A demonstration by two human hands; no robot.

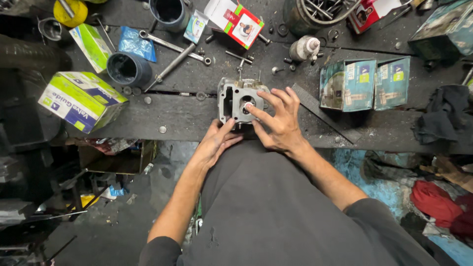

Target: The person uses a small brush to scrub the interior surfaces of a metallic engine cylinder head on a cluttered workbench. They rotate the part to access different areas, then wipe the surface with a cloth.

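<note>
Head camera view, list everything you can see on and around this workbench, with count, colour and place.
Metal engine part: one, grey, front edge of the bench, centre.
Workbench: one, dark and greasy, across the upper half.
Green and white boxes: two, left side.
Teal boxes: two side by side, right of centre.
Red and white boxes: two, top centre and top right.
Dark cups: two, upper left.
Wrenches: two, steel, crossed, top centre.
Small bottle: one, grey, upper centre.
Red cloth: one, lower right floor.
Left hand: against the part's near side.
Right hand: fingers spread, fingertip on the part's round opening.
</note>
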